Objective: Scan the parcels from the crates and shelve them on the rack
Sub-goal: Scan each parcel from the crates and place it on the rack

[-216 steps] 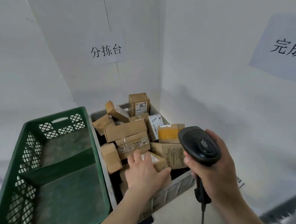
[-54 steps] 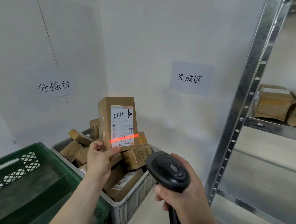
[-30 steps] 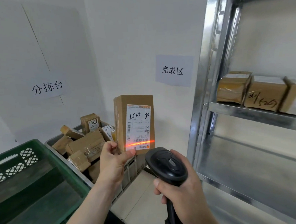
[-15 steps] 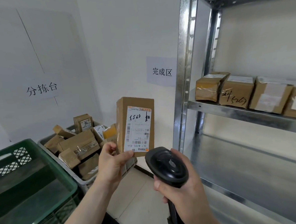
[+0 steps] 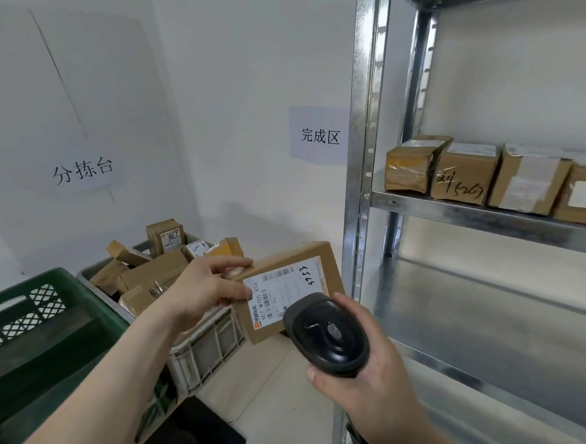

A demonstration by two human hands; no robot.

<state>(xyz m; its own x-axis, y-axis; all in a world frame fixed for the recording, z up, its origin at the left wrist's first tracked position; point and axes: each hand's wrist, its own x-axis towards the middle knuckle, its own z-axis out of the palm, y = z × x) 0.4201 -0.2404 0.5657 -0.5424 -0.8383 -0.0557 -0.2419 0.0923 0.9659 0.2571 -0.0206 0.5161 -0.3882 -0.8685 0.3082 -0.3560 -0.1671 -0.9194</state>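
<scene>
The left hand point(image 5: 204, 289) grips the cardboard parcel point(image 5: 289, 289) (label up, tilted) just left of the metal rack point(image 5: 361, 190), above the grey crate point(image 5: 203, 351). The right hand point(image 5: 369, 371) grasps the black barcode scanner point(image 5: 326, 336), just below the parcel.

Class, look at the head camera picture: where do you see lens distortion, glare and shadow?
Head view: wide-angle lens bows the rack upright; soft glare on the lower metal shelf; faint shadow on the wall behind the grey crate; parcel label stays sharp and readable.
</scene>
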